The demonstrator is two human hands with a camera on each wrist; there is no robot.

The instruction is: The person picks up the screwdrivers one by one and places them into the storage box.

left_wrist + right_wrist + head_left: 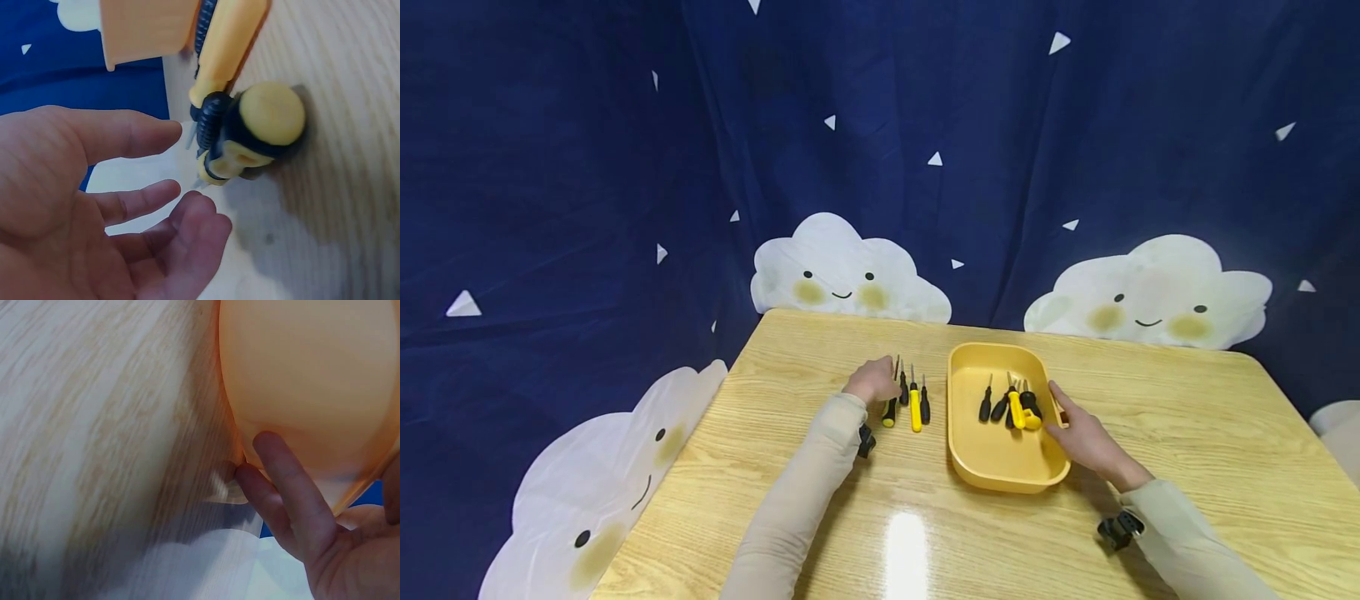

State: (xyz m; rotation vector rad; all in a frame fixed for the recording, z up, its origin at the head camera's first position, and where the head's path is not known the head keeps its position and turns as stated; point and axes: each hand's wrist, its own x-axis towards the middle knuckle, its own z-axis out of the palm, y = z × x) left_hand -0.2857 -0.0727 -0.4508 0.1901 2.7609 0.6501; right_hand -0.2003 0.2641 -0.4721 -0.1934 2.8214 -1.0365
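Observation:
My left hand (874,381) hovers at the left end of a row of screwdrivers, thumb and fingers apart around a black-and-yellow screwdriver (273,115). A gap shows between the fingertips and its handle in the left wrist view. Beside it lie a black screwdriver (904,393), a yellow-handled screwdriver (915,410) and another black screwdriver (925,407). My right hand (1087,437) rests at the right side of a yellow plastic bin (981,467). Its extended fingers (294,481) touch the outer wall, with the thumb at the rim.
Inside the bin lie several screwdrivers, among them a yellow-handled one (1017,408) and a black one (985,407) apart on the left. Everything stands on a wooden table (1187,425). A dark blue curtain (880,167) with white clouds hangs behind and at the left.

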